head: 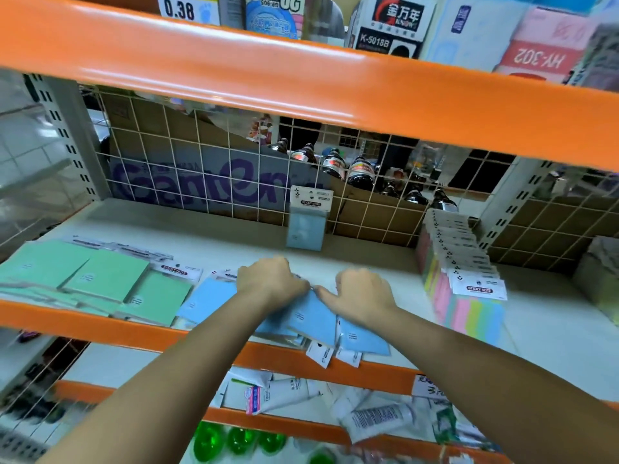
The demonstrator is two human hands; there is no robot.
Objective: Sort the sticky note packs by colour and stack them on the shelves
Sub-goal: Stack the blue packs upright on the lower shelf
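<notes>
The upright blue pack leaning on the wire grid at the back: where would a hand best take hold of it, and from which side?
Probably by the white header card at the top of the upright blue pack, pinched front to back, coming from the front and above. It stands on its lower edge against the wire grid, so its back is blocked and the top is free.
</notes>
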